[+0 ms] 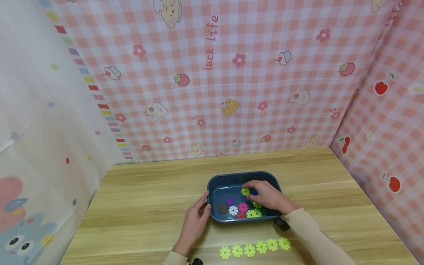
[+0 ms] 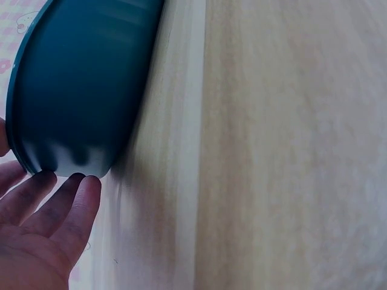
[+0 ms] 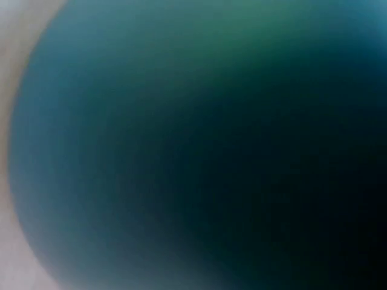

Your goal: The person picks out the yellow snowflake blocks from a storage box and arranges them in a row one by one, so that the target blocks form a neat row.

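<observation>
A dark blue rectangular tray [image 1: 228, 221] stands on the table with several notched plastic discs inside. My right hand [image 1: 266, 195] reaches into its right half, with thumb and forefinger at opposite edges of a yellow-green notched disc [image 1: 245, 191], pinching it. My left hand [image 1: 193, 222] rests against the tray's left end; in the left wrist view its extended fingers [image 2: 81, 208] touch the outer wall [image 2: 78, 103]. Near the right hand lie a pink disc [image 1: 243, 207], a white disc [image 1: 233, 210], a purple disc [image 1: 230, 201] and a brown disc [image 1: 222, 208]. The right wrist view is dark and blurred.
In front of the tray, several yellow-green discs [image 1: 249, 250] lie in a row on the wooden table [image 1: 149, 206]. A pink checked cloth [image 1: 251, 84] hangs behind the table, with more patterned cloth at both sides.
</observation>
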